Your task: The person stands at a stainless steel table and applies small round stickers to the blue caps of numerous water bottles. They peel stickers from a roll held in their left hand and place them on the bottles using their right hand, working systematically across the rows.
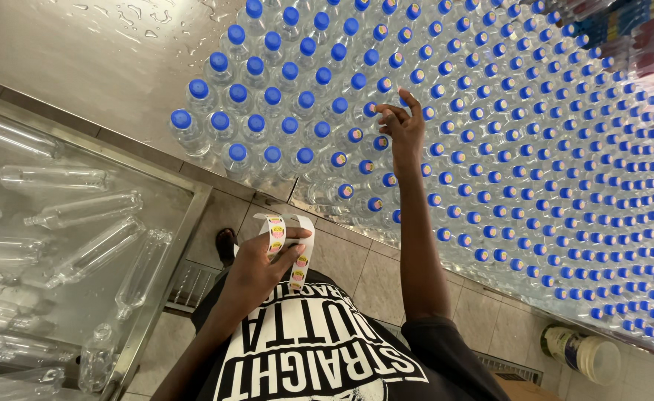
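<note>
My right hand [402, 126] reaches out over a dense field of clear water bottles with blue caps [490, 148]; its fingertips are pinched together at one cap, and whether a sticker is between them I cannot tell. Several caps near that hand carry small round pink and yellow stickers [339, 159]. My left hand [256, 271] is held close to my chest and grips a white backing strip of the same round stickers [276, 232], which loops over the fingers.
A wet steel table [104, 59] bears the bottles. At the left, a steel bin [186, 223] holds several empty clear bottles lying on their sides. Below are a tiled floor, a floor drain grate [189, 286] and a white tub [583, 353] at the lower right.
</note>
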